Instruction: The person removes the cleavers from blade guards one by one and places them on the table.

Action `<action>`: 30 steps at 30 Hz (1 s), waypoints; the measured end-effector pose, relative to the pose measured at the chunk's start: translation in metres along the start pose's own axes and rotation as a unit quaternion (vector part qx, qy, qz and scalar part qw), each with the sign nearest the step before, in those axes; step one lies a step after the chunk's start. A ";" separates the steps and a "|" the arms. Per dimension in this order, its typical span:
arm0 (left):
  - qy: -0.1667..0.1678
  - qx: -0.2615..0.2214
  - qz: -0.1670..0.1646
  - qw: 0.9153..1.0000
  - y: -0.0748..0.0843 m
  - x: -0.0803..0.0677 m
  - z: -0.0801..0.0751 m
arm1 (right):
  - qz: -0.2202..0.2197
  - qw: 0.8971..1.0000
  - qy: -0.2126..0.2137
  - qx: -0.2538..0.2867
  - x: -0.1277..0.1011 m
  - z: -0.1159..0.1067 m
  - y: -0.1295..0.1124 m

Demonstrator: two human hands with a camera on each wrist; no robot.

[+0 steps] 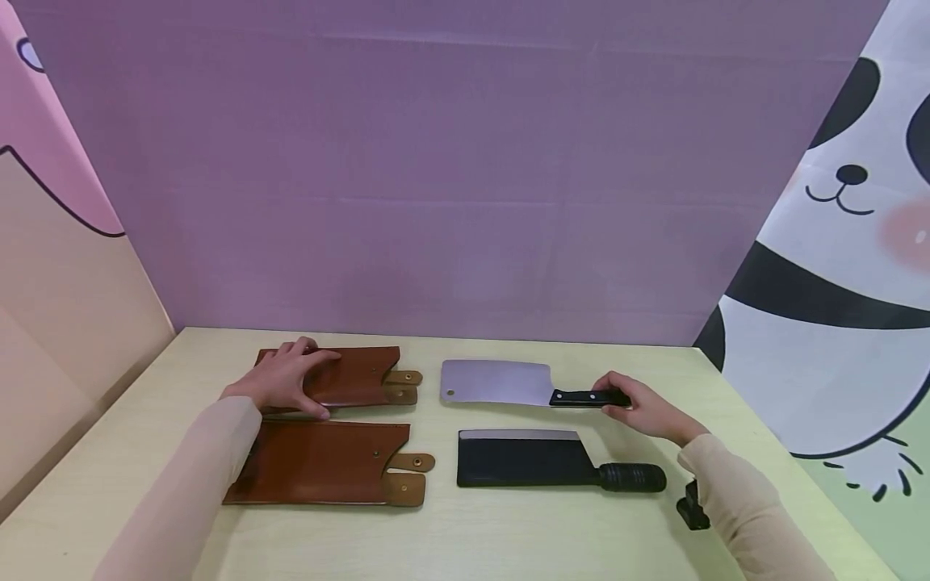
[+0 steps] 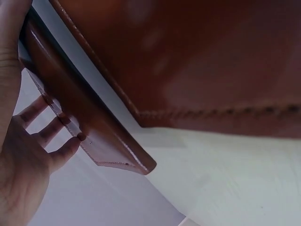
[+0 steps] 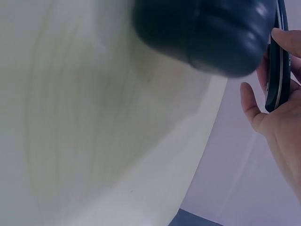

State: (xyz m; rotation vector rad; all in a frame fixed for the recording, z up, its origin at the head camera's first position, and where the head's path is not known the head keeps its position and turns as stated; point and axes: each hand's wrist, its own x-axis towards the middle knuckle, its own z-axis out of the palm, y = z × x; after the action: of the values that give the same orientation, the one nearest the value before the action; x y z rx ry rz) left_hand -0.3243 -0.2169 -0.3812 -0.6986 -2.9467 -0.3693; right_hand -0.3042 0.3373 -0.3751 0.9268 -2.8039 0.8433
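Observation:
My left hand spans the farther brown leather knife sheath, thumb at its near edge and fingers over the far one. In the left wrist view, fingertips curl against the edge of that sheath. At the right, my right hand grips the end of a black riveted handle on a cleaver, its silver blade pointing left. The right wrist view shows this handle between thumb and fingers. Both sheaths have strap ends on the right.
Nearer me lie a larger brown sheath and a black-bladed cleaver with a ribbed handle. Part of a black wrist device shows under the right sleeve. A purple backdrop rises behind the pale wooden table.

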 end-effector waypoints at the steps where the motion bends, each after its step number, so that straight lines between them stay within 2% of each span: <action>1: 0.000 0.000 0.002 1.000 0.000 0.001 0.000 | 0.003 1.000 -0.001 -0.001 -0.001 0.000 0.001; 14: 0.002 0.001 0.007 1.000 0.003 0.012 0.009 | 0.021 1.000 -0.009 -0.004 -0.009 -0.006 0.008; 24: -0.013 -0.008 0.005 1.000 0.011 0.015 0.008 | 0.020 1.000 -0.013 -0.002 -0.012 -0.008 0.013; 30: -0.019 -0.018 0.003 1.000 0.011 0.016 0.010 | 0.019 1.000 -0.012 0.002 -0.013 -0.008 0.012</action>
State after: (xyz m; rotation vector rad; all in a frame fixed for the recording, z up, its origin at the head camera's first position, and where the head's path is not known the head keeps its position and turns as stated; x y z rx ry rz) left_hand -0.3346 -0.1981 -0.3867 -0.7257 -2.9810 -0.4139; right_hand -0.3014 0.3566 -0.3777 0.8935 -2.8497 0.8471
